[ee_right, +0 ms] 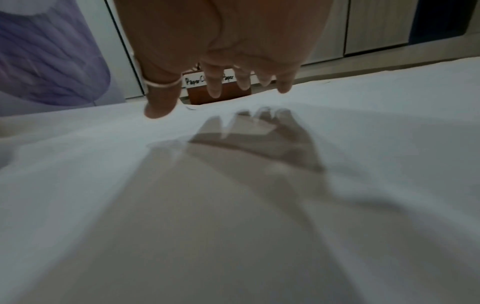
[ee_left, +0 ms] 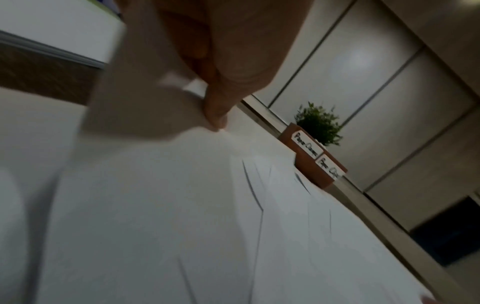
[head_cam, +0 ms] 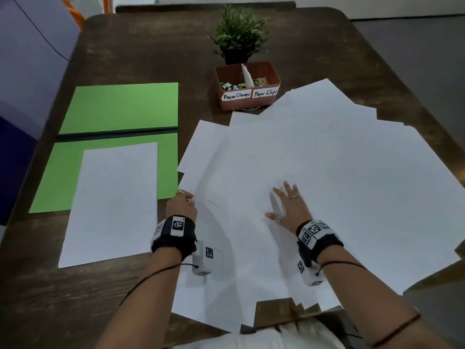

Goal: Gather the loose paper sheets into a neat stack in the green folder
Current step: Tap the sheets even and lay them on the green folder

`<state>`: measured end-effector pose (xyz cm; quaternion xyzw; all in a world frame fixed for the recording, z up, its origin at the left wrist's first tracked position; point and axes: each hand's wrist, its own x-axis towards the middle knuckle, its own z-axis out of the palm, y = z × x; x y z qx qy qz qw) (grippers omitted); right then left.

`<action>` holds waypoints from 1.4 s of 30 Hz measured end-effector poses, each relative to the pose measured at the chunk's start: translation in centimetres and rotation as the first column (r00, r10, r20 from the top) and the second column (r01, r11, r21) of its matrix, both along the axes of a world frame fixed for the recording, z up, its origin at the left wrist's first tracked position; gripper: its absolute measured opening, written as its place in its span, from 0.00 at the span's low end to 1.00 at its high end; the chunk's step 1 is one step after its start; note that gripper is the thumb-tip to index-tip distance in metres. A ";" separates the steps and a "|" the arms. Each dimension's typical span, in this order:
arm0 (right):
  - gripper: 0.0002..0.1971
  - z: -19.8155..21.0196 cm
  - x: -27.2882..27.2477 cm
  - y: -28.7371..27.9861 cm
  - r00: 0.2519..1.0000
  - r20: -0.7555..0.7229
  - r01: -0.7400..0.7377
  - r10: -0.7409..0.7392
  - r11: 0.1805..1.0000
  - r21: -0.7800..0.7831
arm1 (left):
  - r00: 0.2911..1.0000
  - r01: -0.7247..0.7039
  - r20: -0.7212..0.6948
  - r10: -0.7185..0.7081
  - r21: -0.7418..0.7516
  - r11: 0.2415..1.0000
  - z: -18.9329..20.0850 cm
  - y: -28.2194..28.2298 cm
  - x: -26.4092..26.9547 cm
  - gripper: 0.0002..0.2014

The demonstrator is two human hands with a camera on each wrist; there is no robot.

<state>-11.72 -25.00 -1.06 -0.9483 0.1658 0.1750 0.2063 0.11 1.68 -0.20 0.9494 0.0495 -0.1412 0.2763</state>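
Under blur, left hand (ee_left: pixel 207 61) seemingly pinches sheet (ee_left: pixel 145 107).

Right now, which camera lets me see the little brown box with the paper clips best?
The head view: the brown box shows whole, both labels and the clips inside. The left wrist view shows only its labelled side, tilted. In the right wrist view the right hand's fingers cover most of it.
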 end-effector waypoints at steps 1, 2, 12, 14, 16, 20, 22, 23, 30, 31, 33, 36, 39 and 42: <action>0.44 0.1 0.0 -1.0 0.998 0.036 0.051 -0.050 0.999 -0.016 | 1.000 -0.008 -0.028 0.008 -0.016 1.000 0.0 0.1 0.1 0.09; 0.45 0.2 0.0 -2.1 0.994 0.042 0.102 -0.101 0.994 -0.029 | 0.997 -0.014 -0.074 0.010 -0.051 0.999 -0.2 0.3 0.3 0.10; 0.59 -0.5 -0.1 -7.7 0.978 -0.209 0.002 -0.018 0.997 -0.077 | 0.963 -0.117 -0.262 0.055 -0.228 0.967 -0.2 -0.3 3.4 0.11; 0.59 -0.6 0.0 -7.9 0.978 -0.208 -0.043 0.027 0.996 -0.077 | 0.977 -0.030 -0.213 0.005 -0.115 0.993 -0.1 -1.0 3.7 0.15; 0.59 -0.6 0.1 -8.1 0.977 -0.201 -0.079 0.064 0.995 -0.068 | 0.979 -0.013 -0.206 -0.006 -0.094 0.995 0.0 -2.0 4.0 0.27; 0.58 -0.6 -0.4 -8.3 0.972 -0.187 -0.158 0.144 0.986 -0.060 | 0.986 0.046 -0.158 -0.044 0.011 0.999 1.1 -4.9 4.4 0.39; 0.57 -0.6 -0.7 -8.4 0.961 -0.188 -0.221 0.204 0.972 -0.074 | 0.980 0.139 -0.161 -0.117 0.130 0.982 1.6 -6.3 4.4 0.42; 0.57 -0.7 -0.8 -8.5 0.956 -0.186 -0.244 0.226 0.966 -0.081 | 0.976 0.168 -0.169 -0.140 0.163 0.972 1.8 -6.8 4.4 0.43; 0.62 0.0 -0.4 -10.2 0.997 -0.078 -0.025 0.021 0.998 -0.050 | 0.968 0.014 -0.243 -0.063 -0.199 0.980 2.4 -7.5 4.0 0.28; 0.62 0.1 -0.3 -10.5 0.997 -0.070 0.021 -0.023 0.999 -0.032 | 0.969 0.011 -0.238 -0.069 -0.237 0.972 2.7 -7.3 3.8 0.28; 0.61 -0.1 0.2 -11.2 0.994 -0.074 0.084 -0.083 0.996 0.005 | 0.971 0.016 -0.222 -0.084 -0.292 0.956 3.4 -7.1 3.4 0.26; 0.59 0.2 1.3 -11.6 0.986 -0.093 0.139 -0.135 0.990 0.035 | 0.978 0.068 -0.166 -0.126 -0.318 0.946 4.6 -7.4 3.2 0.19; 0.51 1.6 3.6 -10.7 0.982 0.013 0.186 -0.189 0.974 0.130 | 0.983 0.166 -0.053 -0.175 -0.135 0.977 6.1 -8.6 3.0 0.15; 0.40 4.4 7.1 -8.0 0.958 0.260 0.061 -0.124 0.970 0.235 | 0.977 0.214 0.009 -0.214 0.018 0.977 7.9 -9.9 2.3 0.13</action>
